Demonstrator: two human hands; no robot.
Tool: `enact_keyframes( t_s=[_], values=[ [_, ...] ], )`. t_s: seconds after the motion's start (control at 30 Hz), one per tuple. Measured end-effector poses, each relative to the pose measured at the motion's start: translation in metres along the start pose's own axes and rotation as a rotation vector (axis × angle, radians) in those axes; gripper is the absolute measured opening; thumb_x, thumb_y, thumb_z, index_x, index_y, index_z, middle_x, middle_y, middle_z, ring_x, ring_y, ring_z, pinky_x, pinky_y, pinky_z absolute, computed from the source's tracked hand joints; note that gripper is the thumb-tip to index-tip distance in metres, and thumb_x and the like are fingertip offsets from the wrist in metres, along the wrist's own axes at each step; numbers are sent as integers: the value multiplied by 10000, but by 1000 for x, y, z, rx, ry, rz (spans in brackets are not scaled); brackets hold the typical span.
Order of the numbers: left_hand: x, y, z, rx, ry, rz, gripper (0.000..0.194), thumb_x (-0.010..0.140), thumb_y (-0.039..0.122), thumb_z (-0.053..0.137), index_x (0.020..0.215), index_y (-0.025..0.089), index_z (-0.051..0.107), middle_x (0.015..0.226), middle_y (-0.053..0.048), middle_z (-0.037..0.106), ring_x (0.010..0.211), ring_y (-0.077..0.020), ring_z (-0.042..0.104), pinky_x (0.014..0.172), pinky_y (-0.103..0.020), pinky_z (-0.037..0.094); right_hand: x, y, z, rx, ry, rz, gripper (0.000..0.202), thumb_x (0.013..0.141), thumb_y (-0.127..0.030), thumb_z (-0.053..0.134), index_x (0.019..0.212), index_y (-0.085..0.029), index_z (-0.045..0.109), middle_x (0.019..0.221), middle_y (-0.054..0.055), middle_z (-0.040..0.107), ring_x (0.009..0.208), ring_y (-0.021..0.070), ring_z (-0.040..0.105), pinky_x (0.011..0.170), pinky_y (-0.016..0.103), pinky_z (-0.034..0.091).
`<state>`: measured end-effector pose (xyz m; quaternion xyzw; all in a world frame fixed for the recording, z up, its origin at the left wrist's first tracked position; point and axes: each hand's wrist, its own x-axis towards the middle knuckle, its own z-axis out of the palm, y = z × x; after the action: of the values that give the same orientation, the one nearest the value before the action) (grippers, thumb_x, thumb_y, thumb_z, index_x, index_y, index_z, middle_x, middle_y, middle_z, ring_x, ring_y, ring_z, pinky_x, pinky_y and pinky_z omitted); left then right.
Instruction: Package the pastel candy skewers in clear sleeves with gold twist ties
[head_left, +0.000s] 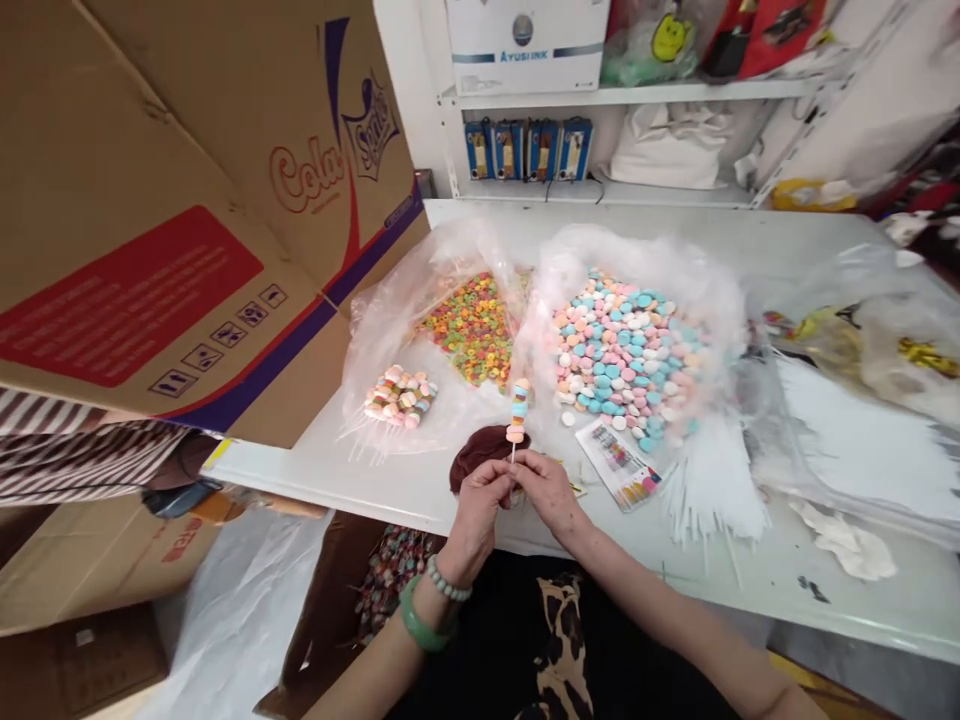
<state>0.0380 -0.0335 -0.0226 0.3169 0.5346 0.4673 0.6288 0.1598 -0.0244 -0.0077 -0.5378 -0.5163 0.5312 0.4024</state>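
A candy skewer [517, 410] stands nearly upright in front of me, with pastel candies stacked on a thin white stick. My left hand [480, 500] is closed in a pinch at the stick's lower end. Against it, my right hand [546, 488] pinches the same stick. Just behind my hands lies a dark brown cloth-like bundle [480, 450]. Several finished-looking candy skewers [401, 396] rest in a pile to the left. Beyond are loose ring-shaped candies [480, 330] in a plastic bag, and pastel tablet candies [622, 350] in another bag.
White sticks [716, 490] lie in a bundle at right, beside a printed packet [619, 465]. A crumpled tissue [847, 540] is near the table's front edge. A large cardboard box [225, 180] stands at left. Shelves [637, 95] rise behind the table [390, 490].
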Motion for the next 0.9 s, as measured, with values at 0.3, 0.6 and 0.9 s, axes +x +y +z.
enact_keyframes(
  t_s=[0.3,0.6,0.9],
  values=[
    [-7,-4,32,327,-393,-152,313,571,324,754,825,143,726,726,-19,639,574,-105,488,521,-244,379,-31,9,-72,399,321,126,198,683,-374,644,717,-195,567,802,11,680,627,114,551,594,247,431],
    [13,-2,79,1170,-446,385,166,825,198,569,886,214,723,907,-51,690,864,-207,615,758,-317,436,-72,36,-164,489,625,108,198,666,-306,662,792,-199,552,598,-59,543,451,50,344,435,189,194],
    [50,-43,165,1611,-554,748,243,924,324,500,992,220,709,985,-96,614,907,-234,548,747,-342,393,-87,54,-178,602,742,258,276,568,-365,764,675,-167,603,435,-98,378,393,34,212,400,204,87]
  ],
)
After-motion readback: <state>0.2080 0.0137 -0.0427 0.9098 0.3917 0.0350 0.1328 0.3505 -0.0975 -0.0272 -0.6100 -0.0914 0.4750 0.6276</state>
